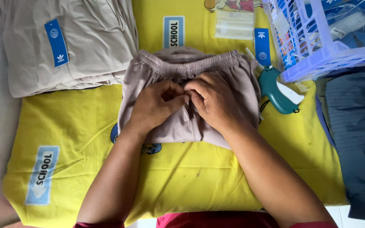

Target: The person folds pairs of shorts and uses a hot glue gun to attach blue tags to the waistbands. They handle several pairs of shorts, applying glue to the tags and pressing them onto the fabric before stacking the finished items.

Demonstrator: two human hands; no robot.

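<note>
Two bare hands meet over a folded pair of taupe shorts (pixel 182 122) in the head view, the only view there is. The shorts lie on a yellow printed cloth (pixel 191 177) that covers the surface, their gathered elastic waistband turned away from the person. The left hand (pixel 155 105) rests on the shorts' left half, its fingers (pixel 175 90) curled and pressed together, pinching something small at the middle just below the waistband. What it is cannot be made out, since the hands hide it. The right hand (pixel 216 101) lies on the right half, its fingers (pixel 196 95) bent inward and meeting those of the left hand, closed on the same spot of fabric.

Just beside the shorts on the right lies a teal tagging gun (pixel 277 90) with a white grip, partly on the yellow cloth and near the corner of a pale lilac plastic basket (pixel 317 59). The basket holds clear packets. Between basket and waistband a small blue hang tag (pixel 262 46) lies flat. At the far left sits a stack of folded beige garments (pixel 85 42) bearing another blue tag. Dark blue-grey fabric (pixel 360 135) fills the right edge. A clear packet (pixel 234 24) lies beyond the waistband.
</note>
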